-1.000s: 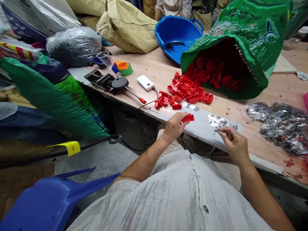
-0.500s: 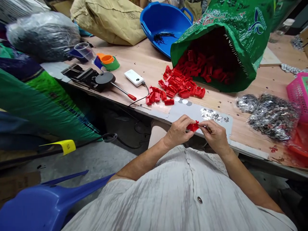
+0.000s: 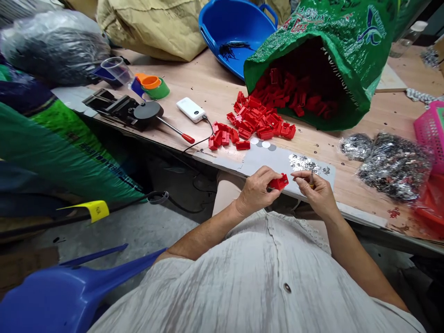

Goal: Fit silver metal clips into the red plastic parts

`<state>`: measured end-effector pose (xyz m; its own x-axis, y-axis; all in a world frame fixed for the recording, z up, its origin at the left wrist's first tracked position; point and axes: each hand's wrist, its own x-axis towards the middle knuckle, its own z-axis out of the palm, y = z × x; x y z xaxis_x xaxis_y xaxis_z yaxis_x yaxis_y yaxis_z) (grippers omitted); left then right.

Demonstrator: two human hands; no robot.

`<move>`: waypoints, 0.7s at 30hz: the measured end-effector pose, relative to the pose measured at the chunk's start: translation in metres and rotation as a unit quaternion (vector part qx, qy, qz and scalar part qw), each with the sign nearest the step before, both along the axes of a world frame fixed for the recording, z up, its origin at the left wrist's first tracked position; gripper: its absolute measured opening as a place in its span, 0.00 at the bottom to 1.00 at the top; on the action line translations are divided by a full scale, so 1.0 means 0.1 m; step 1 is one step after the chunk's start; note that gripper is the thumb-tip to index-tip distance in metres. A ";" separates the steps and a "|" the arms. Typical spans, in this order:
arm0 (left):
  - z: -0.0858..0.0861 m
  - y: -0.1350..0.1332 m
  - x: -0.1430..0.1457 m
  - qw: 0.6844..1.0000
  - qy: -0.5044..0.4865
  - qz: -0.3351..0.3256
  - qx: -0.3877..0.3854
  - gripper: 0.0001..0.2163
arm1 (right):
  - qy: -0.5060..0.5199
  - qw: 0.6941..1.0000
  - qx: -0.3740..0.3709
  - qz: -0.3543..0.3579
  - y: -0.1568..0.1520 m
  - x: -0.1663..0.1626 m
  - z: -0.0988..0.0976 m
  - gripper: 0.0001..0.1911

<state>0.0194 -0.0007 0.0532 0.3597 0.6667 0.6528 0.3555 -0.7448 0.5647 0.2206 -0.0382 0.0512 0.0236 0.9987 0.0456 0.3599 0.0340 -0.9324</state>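
Note:
My left hand [image 3: 258, 190] is closed on a small red plastic part [image 3: 279, 181], gripping it between thumb and fingers at the table's front edge. Just to the right is my right hand [image 3: 317, 192], curled round a slim metal tool [image 3: 311, 179] with a yellowish lower part; its kind is not clear. The thumb and forefinger of that hand come close together, apart from the red part. Whether they pinch anything tiny I cannot tell. Small shiny metal pieces [image 3: 301, 163] lie in a scatter on the grey sheet [image 3: 265, 159] beyond my hands.
Red parts [image 3: 255, 118] spill from a green sack [image 3: 360, 106]. Behind are a blue basin [image 3: 222, 27] and a tan sack [image 3: 149, 27]. A white power bank [image 3: 190, 109] and a black lever device [image 3: 128, 111] stand left; bagged metal pieces [image 3: 395, 166] lie right.
My right hand has drawn away to the right from the red part, and the tool in it has swung upright. My left hand keeps its hold. The view has shifted slightly.

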 end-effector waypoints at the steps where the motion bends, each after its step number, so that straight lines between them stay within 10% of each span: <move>1: 0.00 0.00 0.00 1.000 0.002 -0.003 -0.001 0.09 | 0.008 1.000 -0.013 -0.010 0.00 0.01 0.00 0.13; 21: -0.19 -0.18 0.08 0.989 -0.015 -0.127 -0.077 0.11 | 0.165 0.975 -0.121 0.083 -0.15 0.02 -0.19 0.18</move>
